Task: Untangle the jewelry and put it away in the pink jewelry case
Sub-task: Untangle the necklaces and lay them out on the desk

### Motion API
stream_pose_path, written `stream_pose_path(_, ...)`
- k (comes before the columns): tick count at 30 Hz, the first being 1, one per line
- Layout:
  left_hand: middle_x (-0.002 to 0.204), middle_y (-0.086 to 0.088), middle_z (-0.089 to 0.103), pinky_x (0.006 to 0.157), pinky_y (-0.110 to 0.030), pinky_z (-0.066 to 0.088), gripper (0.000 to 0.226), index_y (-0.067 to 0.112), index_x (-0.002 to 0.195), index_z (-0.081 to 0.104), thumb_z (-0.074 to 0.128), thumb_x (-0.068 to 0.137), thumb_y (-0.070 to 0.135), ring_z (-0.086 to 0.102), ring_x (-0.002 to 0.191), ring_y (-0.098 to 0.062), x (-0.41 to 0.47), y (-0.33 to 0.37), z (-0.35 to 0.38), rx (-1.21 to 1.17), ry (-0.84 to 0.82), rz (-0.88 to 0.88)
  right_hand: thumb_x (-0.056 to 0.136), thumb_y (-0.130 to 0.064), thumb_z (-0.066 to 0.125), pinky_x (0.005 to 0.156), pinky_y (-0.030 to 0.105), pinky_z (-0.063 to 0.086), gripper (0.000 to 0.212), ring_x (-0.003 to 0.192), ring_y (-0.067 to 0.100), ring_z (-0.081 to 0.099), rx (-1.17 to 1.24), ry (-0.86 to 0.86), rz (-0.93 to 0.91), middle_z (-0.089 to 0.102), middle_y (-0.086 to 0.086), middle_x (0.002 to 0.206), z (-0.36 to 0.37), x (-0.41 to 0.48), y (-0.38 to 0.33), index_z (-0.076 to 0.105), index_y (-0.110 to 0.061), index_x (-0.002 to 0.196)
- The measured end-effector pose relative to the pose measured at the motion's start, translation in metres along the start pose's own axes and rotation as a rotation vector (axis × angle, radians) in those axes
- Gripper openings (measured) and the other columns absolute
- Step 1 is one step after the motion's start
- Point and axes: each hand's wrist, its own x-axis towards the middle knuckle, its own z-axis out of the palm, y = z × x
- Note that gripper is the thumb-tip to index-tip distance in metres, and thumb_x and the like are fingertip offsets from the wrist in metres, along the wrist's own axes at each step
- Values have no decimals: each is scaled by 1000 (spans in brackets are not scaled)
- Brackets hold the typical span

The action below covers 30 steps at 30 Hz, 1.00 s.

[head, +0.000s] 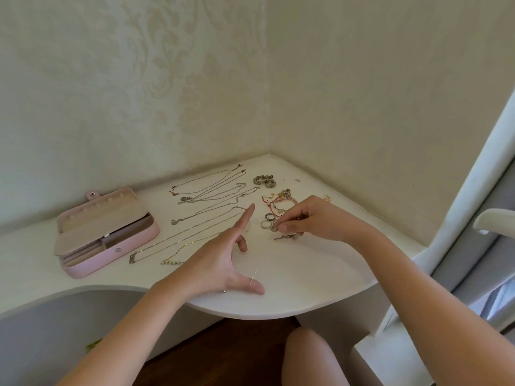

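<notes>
The white corner desk (292, 291) carries the pink jewelry case (133, 242), which lies open. Just right of the case, several necklaces (206, 196) lie stretched out in rows. Farther right of it sit a beaded bracelet (264, 181), a tangle of bracelets (280, 200) with red cord, and loose rings (267, 220). A thin chain (255, 271) lies right of the case, near the desk's front edge.

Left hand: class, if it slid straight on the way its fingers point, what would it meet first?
Probably the necklace chain end just beyond the left hand, then the beaded bracelet; depth is unclear.
</notes>
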Motion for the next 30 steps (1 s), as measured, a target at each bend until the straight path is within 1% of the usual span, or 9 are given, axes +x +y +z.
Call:
stream_pose_path(2, 105, 17, 44, 63, -18, 36, 127, 69, 132, -9, 85, 49, 57, 44, 68, 9, 1, 3, 2, 72, -18, 19, 84, -25, 72, 55, 10, 35, 14, 53, -1, 49, -15, 4, -3, 62, -11, 57, -2, 0, 0, 77, -23, 97)
stream_pose_path(7, 106, 20, 47, 61, -19, 38, 109, 66, 132, 17, 87, 49, 54, 44, 64, 6, 5, -1, 2, 49, 47, 27, 85, -27, 70, 45, 22, 32, 9, 49, 8, 39, 27, 57, 11, 56, -6, 50, -7, -4, 3, 77, -30, 90)
stream_pose_path(10, 104, 18, 50, 64, -25, 40, 96, 57, 121, 31, 82, 40, 64, 39, 57, -4, 5, -8, 9, 1, 150, 39, 87, -23, 68, 53, 24, 33, 9, 48, 8, 39, 12, 118, 25, 55, -4, 47, -4, -1, 8, 76, -25, 86)
stream_pose_path(13, 84, 12, 51, 53, -20, 28, 76, 41, 101, 40, 83, 42, 60, 34, 55, -7, 1, -12, 15, -32, 229, 37, 91, -20, 61, 44, 20, 33, 12, 44, 9, 38, 4, 210, 55, 58, -5, 49, -3, 2, 12, 72, -19, 86)
stream_pose_path(15, 74, 10, 46, 56, -20, 31, 66, 36, 90, 43, 82, 44, 63, 38, 61, -8, -1, -14, 16, 10, 238, 50, 93, -19, 58, 38, 18, 29, 13, 46, 10, 39, -39, 272, 55, 62, -7, 57, -3, 3, 14, 70, -19, 87)
stream_pose_path(19, 104, 18, 48, 74, -11, 35, 58, 39, 85, 51, 72, 45, 75, 49, 93, -2, -2, -17, 16, 88, 175, 90, 94, -17, 55, 42, 13, 33, 14, 45, 1, 44, -203, 366, 17, 62, -9, 74, -9, 8, 19, 66, -21, 86)
stream_pose_path(22, 118, 29, 39, 82, -8, 30, 75, 54, 108, 45, 63, 43, 86, 41, 112, 8, -3, -14, 13, 160, 132, 71, 96, -14, 49, 43, 13, 32, 16, 46, 0, 46, -313, 405, 71, 61, -6, 72, -17, 12, 22, 63, -19, 90)
stream_pose_path(25, 126, 26, 31, 85, -16, 30, 112, 48, 139, 21, 59, 41, 89, 32, 113, 8, -4, -12, 11, 216, 113, 60, 97, -12, 46, 49, 23, 36, 16, 53, 10, 49, -302, 413, 138, 59, -2, 68, -24, 17, 26, 60, -17, 91)
stream_pose_path(30, 133, 22, 26, 98, -26, 36, 132, 41, 147, 5, 58, 37, 91, 28, 118, 6, -5, -10, 11, 214, 100, 31, 93, -23, 59, 52, 24, 38, 10, 56, 15, 49, -257, 331, 228, 54, -2, 66, -33, 20, 24, 65, -17, 88)
